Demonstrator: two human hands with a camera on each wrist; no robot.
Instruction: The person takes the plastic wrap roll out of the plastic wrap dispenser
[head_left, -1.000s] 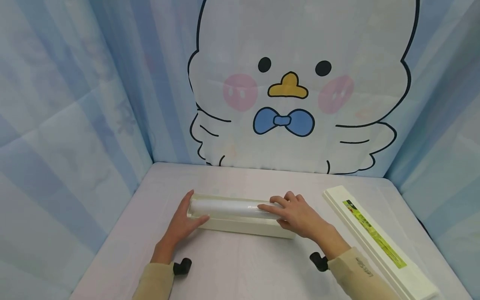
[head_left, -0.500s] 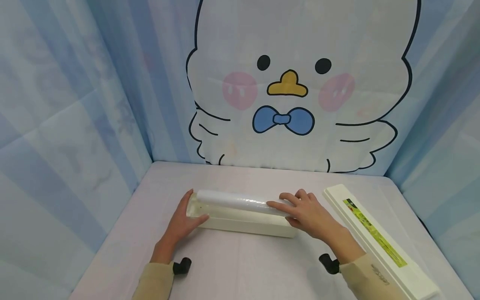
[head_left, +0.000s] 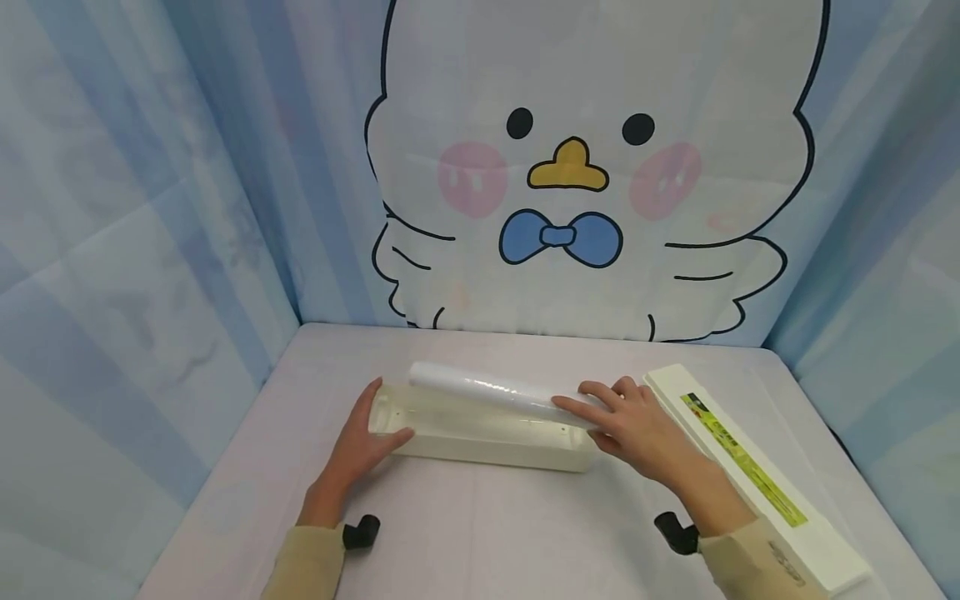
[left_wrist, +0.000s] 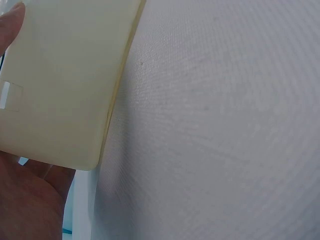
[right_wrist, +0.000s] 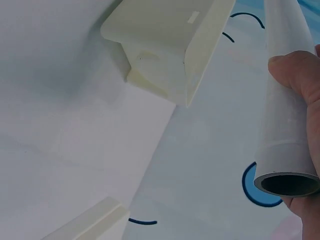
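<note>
My right hand (head_left: 637, 433) grips the right end of a white roll of cling film (head_left: 483, 392), thumb on the near side. The roll is tilted, its left end raised above the long cream box (head_left: 487, 450). In the right wrist view the cling film roll (right_wrist: 285, 120) shows a hollow tube end, and the open box (right_wrist: 155, 45) is apart from it. My left hand (head_left: 358, 446) holds the box's left end between thumb and fingers. The left wrist view shows the box's side (left_wrist: 60, 85) close up, the thumb (left_wrist: 10, 25) against it.
A long cream lid (head_left: 765, 492) with a yellow-green label lies slanted on the right of the white table (head_left: 480, 533), close to my right forearm. Blue-and-white curtains (head_left: 135, 275) hang around the table, with a cartoon bird printed on the back one.
My right hand has moved right, carrying the cling film roll up out of the box; the roll's left end has risen and swung away. The left hand and box have hardly moved.
</note>
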